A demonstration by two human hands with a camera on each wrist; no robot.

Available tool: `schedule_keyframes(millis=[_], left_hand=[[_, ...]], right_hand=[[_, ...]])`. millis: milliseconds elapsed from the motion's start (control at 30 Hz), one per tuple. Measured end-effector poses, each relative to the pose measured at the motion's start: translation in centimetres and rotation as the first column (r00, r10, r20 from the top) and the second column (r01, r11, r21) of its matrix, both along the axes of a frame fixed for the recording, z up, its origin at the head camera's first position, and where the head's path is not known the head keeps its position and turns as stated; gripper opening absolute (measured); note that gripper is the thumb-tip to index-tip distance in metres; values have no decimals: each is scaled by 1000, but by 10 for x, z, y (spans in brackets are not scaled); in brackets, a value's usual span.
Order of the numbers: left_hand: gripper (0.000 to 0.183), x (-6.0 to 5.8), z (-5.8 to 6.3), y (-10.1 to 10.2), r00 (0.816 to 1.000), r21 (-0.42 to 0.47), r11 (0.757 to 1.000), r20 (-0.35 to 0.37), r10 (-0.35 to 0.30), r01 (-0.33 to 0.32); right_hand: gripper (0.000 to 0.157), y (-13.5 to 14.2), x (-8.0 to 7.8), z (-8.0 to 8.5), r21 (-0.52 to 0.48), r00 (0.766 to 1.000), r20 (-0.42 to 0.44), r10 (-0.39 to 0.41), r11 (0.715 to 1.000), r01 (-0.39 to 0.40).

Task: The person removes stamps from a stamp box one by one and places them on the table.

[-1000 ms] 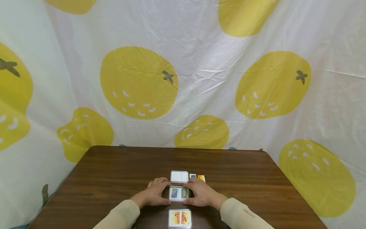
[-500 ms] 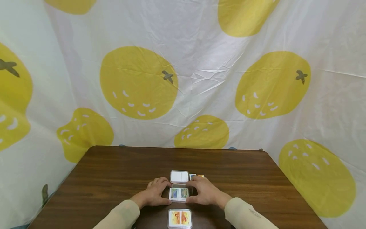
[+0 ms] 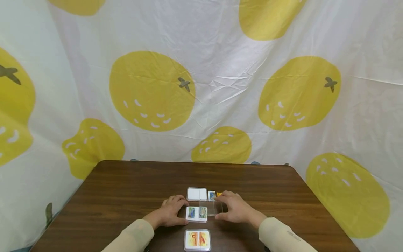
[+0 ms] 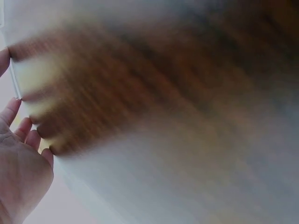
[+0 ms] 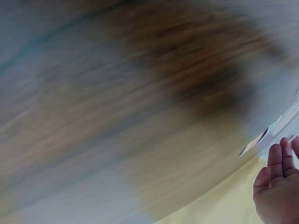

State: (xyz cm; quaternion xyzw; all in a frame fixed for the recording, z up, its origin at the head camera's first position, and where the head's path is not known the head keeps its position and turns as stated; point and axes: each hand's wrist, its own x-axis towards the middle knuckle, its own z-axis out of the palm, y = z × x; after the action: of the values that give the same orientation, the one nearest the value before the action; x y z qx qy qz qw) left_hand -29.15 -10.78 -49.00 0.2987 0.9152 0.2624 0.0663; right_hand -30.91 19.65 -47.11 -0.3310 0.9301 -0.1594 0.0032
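In the head view, a small plastic case base [image 3: 196, 214] with two blue-green pictures side by side lies at the middle of the table. My left hand [image 3: 171, 211] holds it at its left side, thumb at the near corner and fingers at the far one. A clear plastic lid [image 3: 211, 208] is pinched between the thumb and fingers of my right hand [image 3: 237, 208]. The lid hangs to the right of the base, still overlapping its right end in this view. Both wrist views are mostly blurred table, with the left hand [image 4: 23, 177] and right hand [image 5: 279, 189] at their edges.
Behind the base lies a clear case [image 3: 197, 194] with a blank white insert. Beside it are a small blue picture [image 3: 212, 195] and an orange one [image 3: 219, 194], partly covered by the right hand. Nearer me sits a closed case [image 3: 197, 240] with two orange pictures.
My right hand has lifted the clear lid off the base and carried it to the right. The left hand has stayed at the base's left side.
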Motion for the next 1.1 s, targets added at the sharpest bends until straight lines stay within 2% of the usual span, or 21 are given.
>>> schedule_keyframes(millis=[200, 300, 533, 900, 1100], left_hand=[[51, -3, -6, -2, 999, -4, 1000, -39, -21, 21], [53, -3, -7, -3, 998, -17, 1000, -56, -28, 27], [52, -4, -7, -1, 1000, -27, 999, -14, -24, 23], [52, 0, 0, -1, 1000, -22, 1000, -10, -3, 2], [52, -2, -4, -1, 1000, -14, 1000, -13, -11, 11]], right_hand=[[62, 16, -1, -4, -27, 1000, -29, -12, 1000, 11], [62, 25, -1, -5, -41, 999, -18, -29, 999, 28], [63, 49, 3, -8, -84, 997, 9, -75, 994, 76], [62, 89, 6, -5, -90, 994, 41, -99, 991, 102], [64, 112, 14, 0, -96, 988, 92, -125, 986, 133]])
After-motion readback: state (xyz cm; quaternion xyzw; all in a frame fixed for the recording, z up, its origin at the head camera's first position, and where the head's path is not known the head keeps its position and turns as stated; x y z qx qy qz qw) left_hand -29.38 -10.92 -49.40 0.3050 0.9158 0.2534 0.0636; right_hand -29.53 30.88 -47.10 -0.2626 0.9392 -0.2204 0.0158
